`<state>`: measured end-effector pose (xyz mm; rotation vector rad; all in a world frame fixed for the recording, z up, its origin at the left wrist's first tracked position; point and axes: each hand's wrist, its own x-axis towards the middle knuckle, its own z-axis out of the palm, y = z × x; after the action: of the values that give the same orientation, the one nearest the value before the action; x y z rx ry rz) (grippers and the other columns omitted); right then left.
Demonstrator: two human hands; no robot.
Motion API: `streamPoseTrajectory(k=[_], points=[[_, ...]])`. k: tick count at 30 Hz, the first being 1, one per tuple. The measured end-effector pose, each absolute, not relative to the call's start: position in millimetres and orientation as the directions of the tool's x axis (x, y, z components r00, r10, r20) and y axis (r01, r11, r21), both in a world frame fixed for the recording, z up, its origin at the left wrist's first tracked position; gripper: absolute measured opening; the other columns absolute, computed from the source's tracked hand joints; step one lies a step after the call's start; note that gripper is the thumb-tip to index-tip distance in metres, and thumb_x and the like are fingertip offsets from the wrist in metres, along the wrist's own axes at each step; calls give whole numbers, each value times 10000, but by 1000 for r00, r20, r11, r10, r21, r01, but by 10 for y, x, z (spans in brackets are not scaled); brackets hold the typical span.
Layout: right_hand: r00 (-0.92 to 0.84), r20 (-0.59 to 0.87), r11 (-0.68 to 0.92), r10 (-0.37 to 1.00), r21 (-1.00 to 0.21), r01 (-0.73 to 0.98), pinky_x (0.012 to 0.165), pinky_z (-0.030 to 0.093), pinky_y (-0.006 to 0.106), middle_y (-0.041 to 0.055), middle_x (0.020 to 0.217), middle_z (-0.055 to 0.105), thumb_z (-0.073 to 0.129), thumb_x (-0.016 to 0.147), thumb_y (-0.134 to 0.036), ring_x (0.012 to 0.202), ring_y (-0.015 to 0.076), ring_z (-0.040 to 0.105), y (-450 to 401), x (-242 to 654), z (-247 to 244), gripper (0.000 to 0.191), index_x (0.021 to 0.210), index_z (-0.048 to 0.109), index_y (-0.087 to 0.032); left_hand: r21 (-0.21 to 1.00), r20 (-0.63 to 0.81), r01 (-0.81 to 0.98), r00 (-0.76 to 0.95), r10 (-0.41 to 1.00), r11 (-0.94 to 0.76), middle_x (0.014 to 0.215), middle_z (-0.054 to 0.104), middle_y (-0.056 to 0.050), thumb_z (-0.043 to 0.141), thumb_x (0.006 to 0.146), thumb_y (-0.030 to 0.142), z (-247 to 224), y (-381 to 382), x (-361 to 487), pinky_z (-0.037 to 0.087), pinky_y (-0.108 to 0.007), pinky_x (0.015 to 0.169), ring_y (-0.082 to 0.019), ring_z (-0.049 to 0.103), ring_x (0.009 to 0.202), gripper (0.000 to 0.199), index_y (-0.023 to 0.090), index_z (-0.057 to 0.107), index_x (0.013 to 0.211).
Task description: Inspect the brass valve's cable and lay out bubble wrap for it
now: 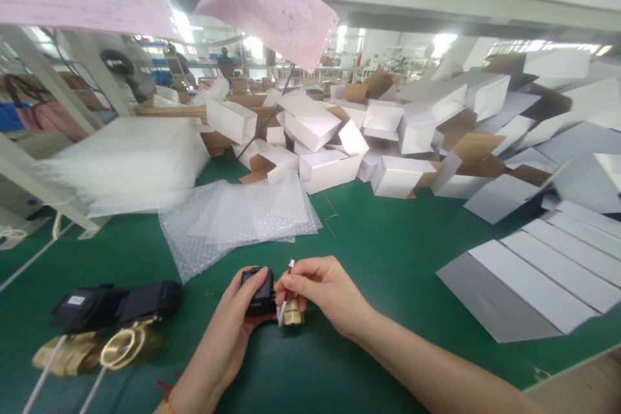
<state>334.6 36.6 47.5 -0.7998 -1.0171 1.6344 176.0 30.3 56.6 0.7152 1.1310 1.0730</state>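
My left hand (240, 307) is wrapped round the black housing (262, 291) of a motorized valve, thumb on top. Its brass valve body (294, 312) shows just under my right fingers. My right hand (320, 284) is closed in a pinch on a white cable (282, 314), and a small white connector with red wire (291, 265) sticks up above the fingertips. Part of the cable is hidden by the fingers. To the left lie two more such valves, with black housings (150, 301) and brass bodies (123, 346), their white cables trailing toward me.
Bubble wrap sheets (242, 210) lie on the green table (383, 239), beside a tall stack of bubble wrap (130, 155). White boxes (330, 168) are heaped along the back and right, with a row of closed boxes (543, 272) at right. Pink papers (272, 6) hang overhead.
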Motion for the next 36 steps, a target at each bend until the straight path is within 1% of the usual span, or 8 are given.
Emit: streamPoseTrajectory(k=[5, 9, 16, 22, 27, 31, 34, 36], points=[[-260, -41, -148, 965, -902, -405, 512, 531, 208, 21, 634, 729, 933, 659, -622, 516, 120, 642, 354, 3326, 503, 482, 715, 793, -164, 864, -371, -334, 81, 925, 376, 764, 646, 27, 955, 603, 506, 504, 327, 1747, 547, -206, 592, -157, 626, 741, 502, 193, 670, 871], [-244, -56, -151, 968, -907, -393, 491, 511, 210, 4, 601, 703, 934, 629, -647, 478, 108, 602, 336, 3324, 535, 512, 691, 771, -166, 851, -396, -349, 67, 916, 393, 777, 653, 26, 940, 620, 465, 558, 299, 1783, 548, -207, 596, -150, 618, 741, 459, 184, 672, 864], [-250, -54, -146, 967, -919, -366, 500, 505, 222, 3, 631, 695, 906, 628, -698, 499, 117, 602, 319, 3332, 514, 561, 718, 750, -167, 858, -415, -314, 43, 909, 407, 813, 681, 19, 916, 643, 414, 646, 265, 1821, 560, -228, 613, -160, 627, 759, 424, 184, 685, 914], [-242, -47, -129, 969, -933, -337, 501, 474, 217, -4, 619, 673, 876, 623, -750, 510, 115, 592, 335, 3307, 504, 605, 699, 720, -171, 886, -375, -260, 82, 923, 384, 824, 666, 23, 862, 724, 460, 574, 273, 1783, 573, -228, 645, -158, 594, 794, 407, 198, 653, 954], [-225, -28, -97, 974, -949, -301, 505, 466, 235, 0, 623, 660, 862, 657, -739, 505, 121, 567, 329, 3311, 492, 585, 687, 706, -177, 902, -355, -216, 122, 927, 374, 842, 660, 14, 867, 708, 517, 554, 283, 1771, 565, -240, 671, -175, 589, 829, 453, 207, 644, 953], [-198, 15, -36, 980, -967, -250, 499, 442, 250, 11, 635, 650, 803, 761, -653, 510, 136, 547, 318, 3302, 447, 484, 691, 703, -184, 924, -329, -178, 83, 941, 339, 828, 660, 11, 864, 677, 566, 514, 293, 1768, 532, -243, 660, -184, 594, 797, 498, 218, 631, 945], [-82, 127, 112, 989, -980, -167, 556, 401, 264, 2, 664, 608, 773, 815, -459, 591, 145, 528, 319, 3313, 430, 313, 654, 712, -197, 977, -198, -78, 4, 980, 198, 850, 659, 8, 831, 714, 574, 425, 306, 1717, 491, -237, 665, -184, 596, 783, 486, 224, 626, 982], [10, 240, 240, 971, -968, -73, 602, 381, 277, -1, 716, 572, 762, 812, -328, 674, 157, 524, 332, 3331, 426, 175, 678, 760, -216, 996, -83, 12, 0, 997, 83, 887, 650, 4, 804, 754, 577, 365, 312, 1660, 485, -242, 687, -186, 598, 794, 468, 224, 627, 1006]])
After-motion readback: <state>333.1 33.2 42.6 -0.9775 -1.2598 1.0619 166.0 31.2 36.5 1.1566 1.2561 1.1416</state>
